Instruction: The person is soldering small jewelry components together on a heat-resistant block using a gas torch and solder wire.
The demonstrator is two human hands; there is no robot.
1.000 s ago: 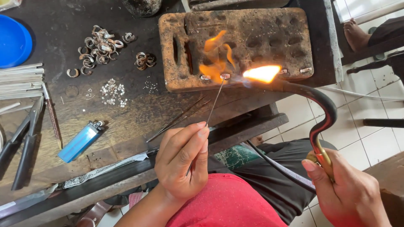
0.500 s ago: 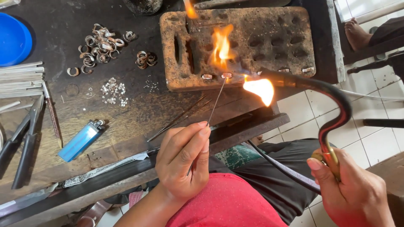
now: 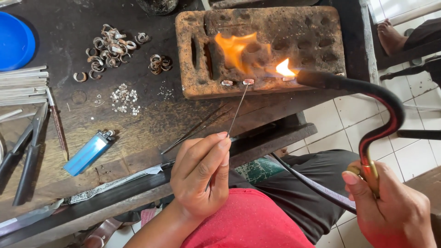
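Observation:
My left hand [image 3: 202, 172] pinches a thin metal wire [image 3: 238, 106] whose tip touches a small ring piece [image 3: 248, 82] on the front edge of a scorched brown soldering block [image 3: 317, 41]. My right hand [image 3: 392, 209] grips the brass handle of a curved black and red torch [image 3: 367, 92]. Its nozzle points left at the block, and an orange flame [image 3: 239, 50] spreads over the block's pitted top. Two more small pieces [image 3: 227, 83] lie along the same front edge.
On the dark wooden bench lie a pile of metal rings [image 3: 110, 43], tiny silver bits [image 3: 123, 98], a blue lighter [image 3: 88, 152], tweezers [image 3: 195, 129], pliers [image 3: 27, 156], metal strips [image 3: 23, 82] and a blue dish [image 3: 16, 41]. Another person's foot [image 3: 390, 36] rests at the upper right.
The torch has swung up and left toward the block, and the flame now plays across the block's top near the wire tip. My left hand has stayed in place.

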